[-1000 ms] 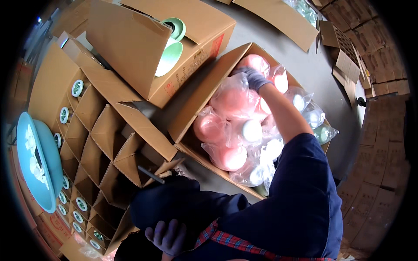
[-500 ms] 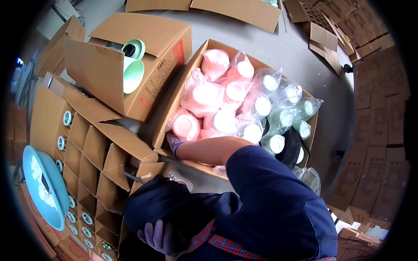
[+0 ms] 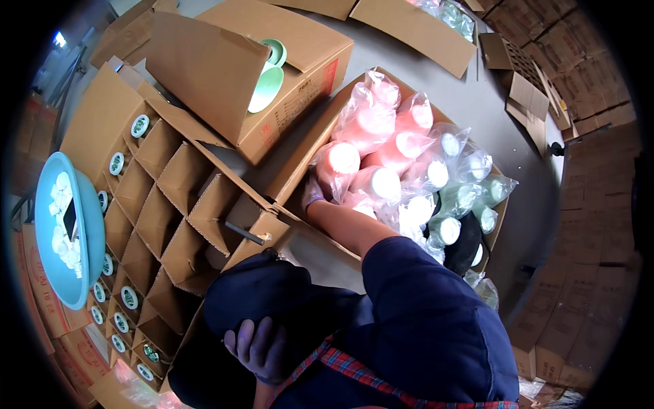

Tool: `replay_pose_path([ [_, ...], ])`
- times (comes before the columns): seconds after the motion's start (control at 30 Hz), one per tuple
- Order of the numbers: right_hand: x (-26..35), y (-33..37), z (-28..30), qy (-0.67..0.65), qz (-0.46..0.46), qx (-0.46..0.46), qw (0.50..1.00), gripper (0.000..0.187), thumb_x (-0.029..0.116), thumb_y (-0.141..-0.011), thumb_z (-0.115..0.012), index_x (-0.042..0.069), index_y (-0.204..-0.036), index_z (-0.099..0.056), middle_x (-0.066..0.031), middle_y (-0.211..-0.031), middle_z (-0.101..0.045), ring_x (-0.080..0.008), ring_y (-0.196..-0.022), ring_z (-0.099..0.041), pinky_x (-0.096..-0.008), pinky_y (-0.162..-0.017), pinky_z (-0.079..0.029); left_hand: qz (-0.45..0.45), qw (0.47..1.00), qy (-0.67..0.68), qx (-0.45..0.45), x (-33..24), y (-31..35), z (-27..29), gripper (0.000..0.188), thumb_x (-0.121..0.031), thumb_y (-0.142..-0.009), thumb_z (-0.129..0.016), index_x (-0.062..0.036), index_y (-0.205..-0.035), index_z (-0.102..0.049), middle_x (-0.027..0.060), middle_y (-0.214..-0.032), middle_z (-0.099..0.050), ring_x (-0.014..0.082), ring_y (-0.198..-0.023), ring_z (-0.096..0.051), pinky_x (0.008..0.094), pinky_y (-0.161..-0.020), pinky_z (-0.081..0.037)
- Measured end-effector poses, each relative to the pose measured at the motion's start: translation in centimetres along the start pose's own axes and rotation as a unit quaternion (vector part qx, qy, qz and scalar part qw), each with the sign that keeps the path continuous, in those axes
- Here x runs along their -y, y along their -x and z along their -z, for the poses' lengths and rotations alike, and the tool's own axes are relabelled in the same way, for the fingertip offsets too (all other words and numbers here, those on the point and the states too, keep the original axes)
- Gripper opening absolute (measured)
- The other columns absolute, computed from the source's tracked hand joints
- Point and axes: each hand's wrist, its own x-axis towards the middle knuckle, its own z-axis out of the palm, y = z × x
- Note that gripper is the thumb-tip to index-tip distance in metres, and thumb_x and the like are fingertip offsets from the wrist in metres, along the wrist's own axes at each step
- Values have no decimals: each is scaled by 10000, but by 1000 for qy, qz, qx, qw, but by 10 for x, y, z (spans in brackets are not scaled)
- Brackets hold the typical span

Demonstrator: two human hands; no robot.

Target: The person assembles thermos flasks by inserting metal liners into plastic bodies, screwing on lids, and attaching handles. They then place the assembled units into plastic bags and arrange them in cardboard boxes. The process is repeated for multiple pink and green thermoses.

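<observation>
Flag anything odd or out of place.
Two things: a thin dark-grey rod at the edge of the divided brown cardboard carton, and a black curved object among clear-bagged green items. Neither matches its surroundings; the black one's identity is unclear.

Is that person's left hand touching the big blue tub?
Apart. The head view shows the left hand low near the middle and the blue tub far left, with the divided cardboard box between them.
</observation>
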Motion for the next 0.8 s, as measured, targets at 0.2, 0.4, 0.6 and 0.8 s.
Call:
replay_pose_path([
  [0.2,-62,146,87,-393,45,-264,880,274,231,-839,-598,177,-1079,-717,-79,-1058,-699,-270,-1030,-660,-421,-883,-472,-26,999,25,-11,-5,-5,0,207,-222,-922,-580,-64,-1005,-686,131,-1112,-668,379,-1117,-591,573,-1044,-360],
  [0.4,-5,336,130,-732,184,-399,521,542,320,-938,-610,-1,-1361,-501,-242,-1263,-555,-393,-1163,-541,-453,-1012,-429,-32,999,-3,-10,-4,8,6,228,-191,-913,-588,-28,-1055,-660,168,-1206,-640,404,-1201,-558,591,-1103,-315],
  [0.6,25,350,147,-681,157,-450,555,621,398,-887,-619,-17,-1333,-497,-228,-1271,-515,-405,-1202,-504,-476,-1043,-398,114,987,10,-112,-10,35,8,541,-264,-947,-611,-7,-1393,-443,274,-1493,-367,443,-1377,-355,580,-1133,-269],
  [0.8,82,407,206,-561,215,-609,518,606,428,-715,-707,56,-1180,-593,-172,-1238,-519,-459,-1238,-432,-641,-1068,-288,291,907,280,-114,50,118,-12,617,-408,-995,-509,12,-1426,-372,244,-1471,-368,318,-1337,-412,462,-1094,-354],
])
